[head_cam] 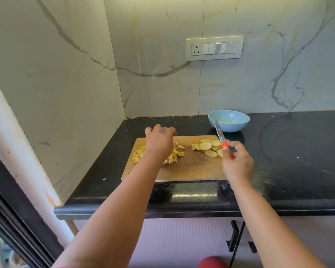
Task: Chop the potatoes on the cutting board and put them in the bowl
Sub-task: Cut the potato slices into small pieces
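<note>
A wooden cutting board (190,169) lies on the black counter. Chopped potato pieces (174,154) are piled on its left part, and round potato slices (206,146) lie on its right part. My left hand (160,142) hovers over the chopped pile with fingers curled downward; whether it holds any pieces is hidden. My right hand (237,161) grips the red handle of a knife (219,132), blade pointing up and away toward the bowl. A light blue bowl (238,124) stands behind the board's right corner.
The black counter (298,161) extends to the right. Marble walls close the left side and the back; a switch panel (215,48) is on the back wall. Cabinet doors with black handles (233,236) sit below the counter edge.
</note>
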`<state>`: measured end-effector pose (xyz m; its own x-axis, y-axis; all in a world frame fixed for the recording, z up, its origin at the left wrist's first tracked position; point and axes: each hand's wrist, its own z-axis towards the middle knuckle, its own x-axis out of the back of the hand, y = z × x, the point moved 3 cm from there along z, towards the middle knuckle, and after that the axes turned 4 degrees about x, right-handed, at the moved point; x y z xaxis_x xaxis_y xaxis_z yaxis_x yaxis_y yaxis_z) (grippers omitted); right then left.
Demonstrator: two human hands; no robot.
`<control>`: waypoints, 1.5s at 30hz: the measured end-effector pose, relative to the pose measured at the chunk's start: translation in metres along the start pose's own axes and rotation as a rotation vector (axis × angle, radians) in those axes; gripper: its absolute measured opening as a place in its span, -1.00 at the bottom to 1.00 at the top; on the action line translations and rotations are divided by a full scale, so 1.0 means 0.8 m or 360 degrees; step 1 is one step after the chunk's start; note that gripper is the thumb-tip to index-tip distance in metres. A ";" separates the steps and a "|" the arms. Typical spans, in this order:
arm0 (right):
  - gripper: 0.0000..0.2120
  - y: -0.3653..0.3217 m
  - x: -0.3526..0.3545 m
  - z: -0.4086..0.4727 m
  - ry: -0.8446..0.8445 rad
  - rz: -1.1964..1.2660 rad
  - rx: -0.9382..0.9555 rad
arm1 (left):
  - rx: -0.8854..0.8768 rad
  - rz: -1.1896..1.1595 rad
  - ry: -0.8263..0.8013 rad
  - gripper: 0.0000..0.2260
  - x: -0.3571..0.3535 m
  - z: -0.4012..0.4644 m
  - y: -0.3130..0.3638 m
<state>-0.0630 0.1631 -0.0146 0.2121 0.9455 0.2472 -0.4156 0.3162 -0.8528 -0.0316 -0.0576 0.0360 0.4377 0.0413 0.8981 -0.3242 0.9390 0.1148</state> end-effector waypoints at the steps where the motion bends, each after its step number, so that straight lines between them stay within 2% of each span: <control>1: -0.82 0.001 0.001 0.001 0.0022 0.0011 -0.0017 | -0.0020 0.0009 -0.0042 -0.65 -0.002 0.002 0.006; 6: -0.81 0.000 0.000 0.001 0.0017 0.0003 -0.0032 | -0.0226 -0.0110 -0.0245 -0.71 -0.014 0.008 0.059; 10: -0.82 0.000 -0.001 0.001 -0.0009 -0.0020 -0.0025 | -0.0327 -0.0202 -0.0538 -0.56 -0.037 0.012 0.099; 13: -0.80 -0.002 0.000 0.001 -0.0028 -0.0047 -0.0009 | -0.0280 -0.0339 -0.0647 -0.55 -0.050 0.020 0.110; 22: -0.83 -0.004 0.003 0.001 -0.0057 -0.0026 0.0014 | -0.0088 -0.0751 -0.0357 -0.81 -0.027 0.018 0.093; 24: -0.83 -0.004 0.003 0.001 -0.0063 -0.0032 0.0030 | 0.0066 -0.1001 -0.0323 -0.78 -0.016 0.002 0.075; 26: -0.83 -0.003 0.005 0.001 -0.0067 -0.0031 0.0048 | 0.0237 -0.1286 -0.0428 -0.75 -0.018 -0.030 0.059; 28: -0.82 -0.006 0.005 -0.001 -0.0064 -0.0019 0.0065 | 0.0248 -0.1175 -0.0481 -0.79 -0.023 -0.059 0.049; 31: -0.80 -0.006 0.002 -0.006 -0.0116 -0.0069 0.0076 | 0.0143 -0.0769 -0.0247 -0.85 -0.029 -0.075 0.046; 34: -0.75 -0.008 0.001 -0.021 -0.0324 -0.0106 0.0058 | 0.0069 -0.0779 -0.0072 -0.84 -0.030 -0.085 0.040; 36: -0.71 -0.016 0.004 -0.039 -0.0397 -0.0244 0.0152 | -0.0043 -0.0810 -0.0022 -0.81 -0.031 -0.091 0.034; 40: -0.69 -0.031 0.011 -0.086 -0.0482 -0.0437 0.0296 | -0.0241 -0.0726 -0.0098 -0.78 -0.036 -0.095 0.035; 45: -0.83 -0.042 0.006 -0.103 -0.0529 -0.0633 0.0340 | -0.0057 -0.0677 -0.0099 -0.77 -0.036 -0.096 0.042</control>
<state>0.0249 0.1507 -0.0225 0.1130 0.7131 0.6919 -0.5380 0.6294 -0.5607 0.0089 -0.0010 -0.0187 0.4744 -0.3717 0.7980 -0.0962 0.8792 0.4667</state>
